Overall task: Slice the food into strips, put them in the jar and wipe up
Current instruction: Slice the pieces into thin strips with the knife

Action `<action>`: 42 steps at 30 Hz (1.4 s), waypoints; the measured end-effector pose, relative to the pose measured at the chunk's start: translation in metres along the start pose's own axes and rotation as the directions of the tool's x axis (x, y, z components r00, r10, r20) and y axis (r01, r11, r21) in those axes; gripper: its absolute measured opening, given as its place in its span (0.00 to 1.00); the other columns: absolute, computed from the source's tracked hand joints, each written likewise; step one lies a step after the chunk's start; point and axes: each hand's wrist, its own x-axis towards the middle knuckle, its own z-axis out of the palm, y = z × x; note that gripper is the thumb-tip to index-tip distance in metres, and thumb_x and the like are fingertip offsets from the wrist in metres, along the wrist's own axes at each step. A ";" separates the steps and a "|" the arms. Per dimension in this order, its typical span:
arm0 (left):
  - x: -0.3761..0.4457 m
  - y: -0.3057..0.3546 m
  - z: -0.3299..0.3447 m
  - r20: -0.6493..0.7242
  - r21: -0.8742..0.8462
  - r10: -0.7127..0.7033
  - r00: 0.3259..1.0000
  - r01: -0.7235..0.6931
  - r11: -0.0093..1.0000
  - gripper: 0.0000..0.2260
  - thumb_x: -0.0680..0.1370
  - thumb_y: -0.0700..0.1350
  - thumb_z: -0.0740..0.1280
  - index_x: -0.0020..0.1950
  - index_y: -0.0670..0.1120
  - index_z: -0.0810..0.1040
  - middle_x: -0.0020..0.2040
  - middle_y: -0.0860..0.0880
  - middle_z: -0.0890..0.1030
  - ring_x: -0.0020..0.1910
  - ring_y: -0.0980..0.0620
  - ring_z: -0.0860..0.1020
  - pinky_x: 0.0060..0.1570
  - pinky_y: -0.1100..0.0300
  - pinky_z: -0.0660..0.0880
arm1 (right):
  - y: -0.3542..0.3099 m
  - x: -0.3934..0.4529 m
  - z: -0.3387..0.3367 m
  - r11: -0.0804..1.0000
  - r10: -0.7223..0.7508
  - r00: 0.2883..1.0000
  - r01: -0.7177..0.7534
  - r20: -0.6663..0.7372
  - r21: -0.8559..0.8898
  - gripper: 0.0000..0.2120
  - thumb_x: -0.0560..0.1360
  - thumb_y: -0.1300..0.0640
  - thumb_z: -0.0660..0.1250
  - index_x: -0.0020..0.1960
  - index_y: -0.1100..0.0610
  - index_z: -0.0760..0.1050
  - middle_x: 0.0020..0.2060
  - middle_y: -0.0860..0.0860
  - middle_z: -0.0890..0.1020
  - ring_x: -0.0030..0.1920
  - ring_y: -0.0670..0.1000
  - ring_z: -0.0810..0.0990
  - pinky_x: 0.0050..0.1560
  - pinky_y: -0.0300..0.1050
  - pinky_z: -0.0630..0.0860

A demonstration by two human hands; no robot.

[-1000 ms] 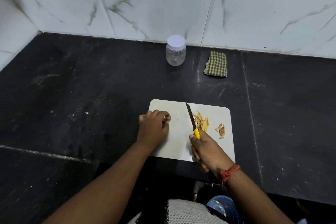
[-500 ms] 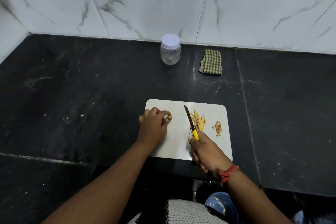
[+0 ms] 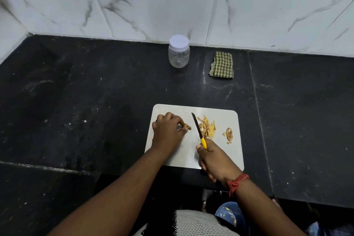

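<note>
From the head view, a white board (image 3: 193,151) lay on the black counter (image 3: 76,101) just in front of me; my left hand (image 3: 168,130) rested on the board's left part, fingers curled, pinching a small brown piece (image 3: 186,126) of the food between fingertips and thumb, the piece poking out to the right of my knuckles and lying on the board; my right hand (image 3: 216,161) was wrapped around the yellow handle of a knife (image 3: 199,130), holding it firmly, with the dark blade pointing away from me and slightly left; the blade stood between the piece and a pile of pale yellow strips (image 3: 207,127), close beside the strips and a little apart from the piece; whether the edge touched the board I could not tell; further right on the board sat some brown peel (image 3: 229,133) with a few small scraps near it; a red thread (image 3: 237,181) was tied around my right wrist; at the back of the counter, near the marbled white wall (image 3: 172,2), stood a clear jar (image 3: 179,53), upright and with its white lid on; just to its right, apart from it, lay a folded green checked cloth (image 3: 221,65); jar and cloth were both well apart from the board.
</note>
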 end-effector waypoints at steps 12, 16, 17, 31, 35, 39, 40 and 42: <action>0.001 0.000 -0.001 -0.030 -0.064 0.021 0.999 -0.023 0.998 0.11 0.80 0.45 0.67 0.62 0.53 0.79 0.59 0.56 0.80 0.60 0.52 0.72 0.59 0.53 0.61 | 0.002 0.004 0.004 0.999 0.046 0.999 -0.046 0.003 -0.023 0.09 0.83 0.49 0.53 0.49 0.54 0.64 0.28 0.53 0.72 0.19 0.49 0.65 0.21 0.38 0.65; -0.001 -0.001 0.003 -0.033 -0.086 0.006 0.999 -0.009 0.996 0.06 0.80 0.49 0.66 0.56 0.54 0.80 0.56 0.56 0.80 0.58 0.51 0.73 0.58 0.51 0.62 | 0.003 0.008 0.007 0.997 0.068 0.998 -0.067 0.007 -0.034 0.10 0.83 0.49 0.54 0.52 0.55 0.64 0.29 0.54 0.72 0.19 0.50 0.66 0.21 0.38 0.65; -0.001 -0.001 0.003 -0.033 -0.089 0.005 0.999 -0.008 0.996 0.06 0.80 0.49 0.66 0.55 0.55 0.81 0.55 0.56 0.80 0.58 0.51 0.73 0.58 0.51 0.62 | 0.003 0.009 0.008 0.996 0.071 0.997 -0.071 0.010 -0.044 0.10 0.83 0.48 0.53 0.51 0.55 0.64 0.29 0.54 0.72 0.19 0.50 0.66 0.22 0.38 0.65; 0.003 -0.001 0.003 -0.018 -0.137 -0.050 0.999 0.047 0.989 0.05 0.79 0.49 0.68 0.53 0.56 0.82 0.54 0.56 0.81 0.58 0.50 0.74 0.58 0.51 0.63 | 0.001 0.020 0.016 0.990 0.071 0.997 -0.067 0.032 -0.126 0.11 0.83 0.49 0.52 0.52 0.57 0.64 0.30 0.54 0.72 0.21 0.50 0.68 0.22 0.39 0.68; 0.004 -0.001 0.004 -0.009 -0.139 -0.058 0.998 0.056 0.989 0.05 0.79 0.49 0.68 0.53 0.55 0.82 0.54 0.56 0.81 0.58 0.50 0.73 0.58 0.51 0.62 | 0.002 0.022 0.018 0.987 0.077 0.997 -0.072 0.031 -0.143 0.11 0.83 0.48 0.52 0.52 0.56 0.64 0.30 0.54 0.73 0.21 0.51 0.68 0.23 0.41 0.69; 0.004 -0.001 0.004 -0.011 -0.150 -0.063 0.998 0.061 0.987 0.04 0.79 0.49 0.69 0.52 0.55 0.82 0.53 0.57 0.80 0.58 0.51 0.73 0.56 0.53 0.61 | 0.004 0.024 0.021 0.985 0.079 0.997 -0.075 0.017 -0.157 0.11 0.83 0.49 0.52 0.52 0.57 0.63 0.32 0.56 0.73 0.21 0.52 0.67 0.23 0.40 0.67; 0.004 -0.001 0.005 -0.016 -0.152 -0.065 0.998 0.062 0.986 0.04 0.78 0.49 0.69 0.52 0.55 0.82 0.53 0.57 0.80 0.57 0.51 0.73 0.55 0.54 0.60 | 0.004 0.025 0.021 0.983 0.080 0.997 -0.077 0.011 -0.165 0.11 0.83 0.49 0.51 0.52 0.57 0.63 0.33 0.57 0.73 0.21 0.52 0.67 0.23 0.40 0.67; 0.004 -0.001 0.005 -0.020 -0.158 -0.071 0.997 0.067 0.985 0.04 0.78 0.49 0.69 0.51 0.56 0.82 0.53 0.57 0.81 0.57 0.51 0.73 0.54 0.55 0.59 | 0.005 0.026 0.022 0.978 0.078 0.997 -0.077 -0.002 -0.192 0.11 0.83 0.49 0.51 0.51 0.57 0.63 0.34 0.58 0.74 0.21 0.52 0.67 0.22 0.38 0.66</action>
